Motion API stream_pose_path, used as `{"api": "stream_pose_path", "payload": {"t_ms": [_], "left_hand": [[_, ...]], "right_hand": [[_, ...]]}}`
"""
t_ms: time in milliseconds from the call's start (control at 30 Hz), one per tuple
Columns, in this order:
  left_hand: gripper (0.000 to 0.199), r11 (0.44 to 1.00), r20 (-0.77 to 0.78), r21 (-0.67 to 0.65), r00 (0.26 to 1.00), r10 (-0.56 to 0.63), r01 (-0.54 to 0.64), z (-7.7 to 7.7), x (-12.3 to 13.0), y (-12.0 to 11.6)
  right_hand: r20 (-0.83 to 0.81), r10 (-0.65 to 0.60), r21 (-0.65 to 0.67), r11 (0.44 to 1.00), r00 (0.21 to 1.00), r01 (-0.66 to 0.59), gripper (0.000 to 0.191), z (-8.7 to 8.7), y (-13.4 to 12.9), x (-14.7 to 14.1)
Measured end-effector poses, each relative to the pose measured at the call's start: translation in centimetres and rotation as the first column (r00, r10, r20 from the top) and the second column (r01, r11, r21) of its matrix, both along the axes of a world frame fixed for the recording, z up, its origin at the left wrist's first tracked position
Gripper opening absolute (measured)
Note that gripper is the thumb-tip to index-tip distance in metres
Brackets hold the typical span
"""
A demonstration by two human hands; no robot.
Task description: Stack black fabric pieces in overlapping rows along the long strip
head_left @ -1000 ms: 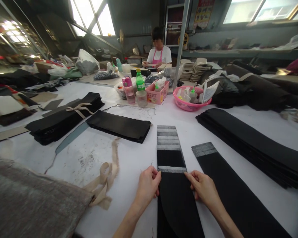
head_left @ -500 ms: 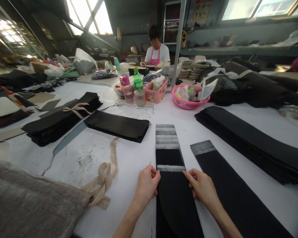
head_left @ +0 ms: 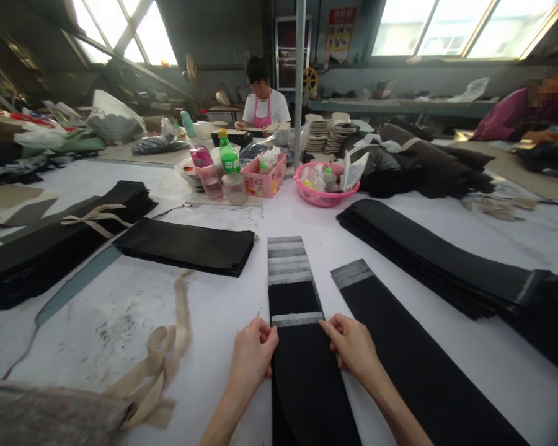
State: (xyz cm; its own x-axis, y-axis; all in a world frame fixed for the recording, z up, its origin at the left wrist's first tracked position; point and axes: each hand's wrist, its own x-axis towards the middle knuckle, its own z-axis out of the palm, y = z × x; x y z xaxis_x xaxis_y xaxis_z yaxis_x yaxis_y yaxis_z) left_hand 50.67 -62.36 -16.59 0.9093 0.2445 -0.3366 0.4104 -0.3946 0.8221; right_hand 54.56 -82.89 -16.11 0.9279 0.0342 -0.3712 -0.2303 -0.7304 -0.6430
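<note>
A long black strip of sheet material (head_left: 307, 378) lies in front of me on top of other black strips. Beyond its far edge, the strips beneath show pale grey bands (head_left: 288, 263) across their ends. My left hand (head_left: 255, 350) is closed, thumb and fingers pinching the top strip's far left corner. At the far right corner my right hand (head_left: 351, 347) pinches the same strip between thumb and forefinger. To the right of it rests another long black strip (head_left: 413, 347) with a grey band at its end.
Stacks of black sheets lie at left (head_left: 183, 244) and right (head_left: 423, 254); a tied bundle (head_left: 65, 241) is farther left. A beige ribbon (head_left: 165, 353) curls near a grey cloth (head_left: 51, 412). Behind are a pink basin (head_left: 325, 197), a pink box (head_left: 265, 183), bottles and two people.
The view has turned to the right, so the table's contents sit farther left and a person in purple shows more at right. Both hands keep their grip on the strip's corners.
</note>
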Motion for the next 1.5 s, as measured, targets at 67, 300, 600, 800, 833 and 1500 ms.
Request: {"api": "stream_pose_path", "payload": {"t_ms": [67,300,600,800,833,1500], "left_hand": [[0.025,1.0,0.005,0.0,1.0,0.002,-0.002,-0.07,-0.04,0.02],[0.026,1.0,0.007,-0.017,1.0,0.009,-0.009,-0.14,-0.13,-0.02],[0.024,1.0,0.013,-0.016,1.0,0.026,-0.026,-0.07,-0.07,-0.08],[0.024,0.999,0.011,-0.032,0.999,0.035,-0.035,0.14,-0.11,-0.18],[0.024,0.999,0.011,-0.034,0.999,0.034,-0.033,0.21,-0.11,-0.19],[0.022,0.999,0.017,-0.011,0.999,0.034,-0.033,0.74,-0.14,-0.4]], "right_hand": [[0.001,0.0,0.01,1.0,1.0,0.0,0.039,-0.01,-0.01,-0.03],[0.019,-0.003,-0.013,1.0,1.0,0.004,0.04,-0.05,0.03,-0.16],[0.015,0.028,-0.02,0.999,1.0,-0.027,0.041,-0.12,0.04,0.07],[-0.001,0.023,-0.03,0.999,1.0,-0.023,0.042,0.05,0.06,0.1],[-0.005,0.022,-0.033,0.999,1.0,-0.022,0.042,0.09,0.08,0.11],[0.016,0.013,-0.059,0.998,1.0,-0.012,0.039,0.2,0.24,0.2]]}}
